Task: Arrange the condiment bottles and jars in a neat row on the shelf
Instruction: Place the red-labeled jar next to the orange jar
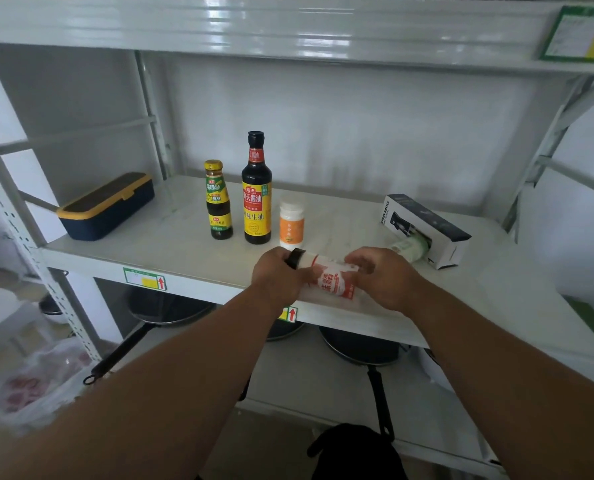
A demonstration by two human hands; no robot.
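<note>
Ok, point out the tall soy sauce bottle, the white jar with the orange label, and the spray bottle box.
tall soy sauce bottle [257,209], head view, yellow label.
white jar [291,228], head view, orange label.
spray bottle box [423,220], head view, dark top face.

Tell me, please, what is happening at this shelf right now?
A person holds a white jar with a black cap tilted in both hands: the left hand grips the cap end, the right hand the base. On the shelf behind, a small sauce bottle, a tall soy sauce bottle and an orange-labelled jar already stand upright in a row.
</note>
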